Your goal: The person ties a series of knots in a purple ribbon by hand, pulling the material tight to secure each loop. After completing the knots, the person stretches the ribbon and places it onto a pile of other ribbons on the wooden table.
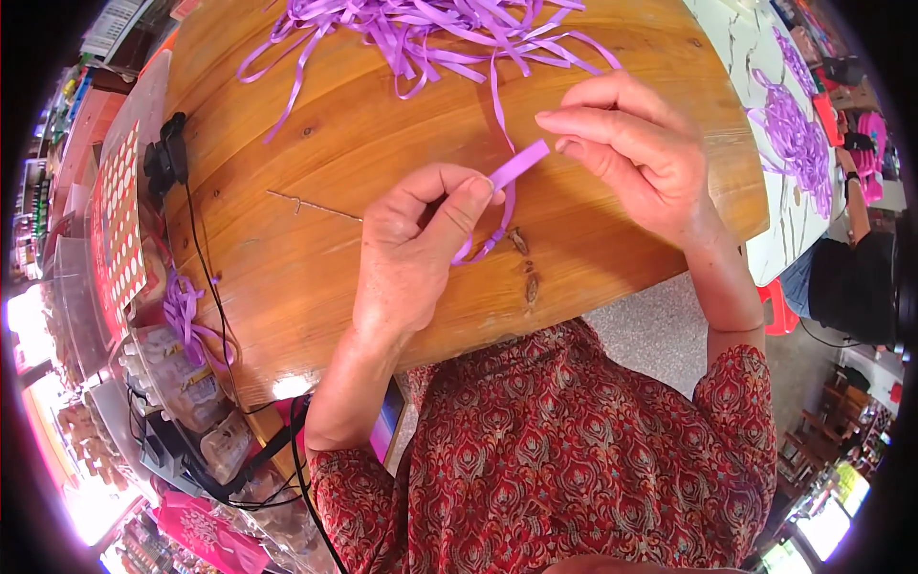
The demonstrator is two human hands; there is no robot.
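Observation:
My left hand [406,244] is closed in a pinch, thumb over forefinger, on a purple ribbon [521,165]. The ribbon's flat cut end points up and to the right from the fingertips. More of the same ribbon loops down behind that hand, and a strand runs back toward the far pile. My right hand [645,158] hovers just beyond the cut end, its thumb and forefinger apart, with nothing seen between them. A thin twisted wire [314,206] with a small hook lies on the wooden table [612,253], left of my left hand.
A heap of purple ribbons [421,38] covers the far edge. More ribbon bundles [798,143] lie on a white marbled table at right. A black clip-like device [167,153] with a cable sits at the left edge, by a sheet of round stickers [122,220] and plastic containers [182,378].

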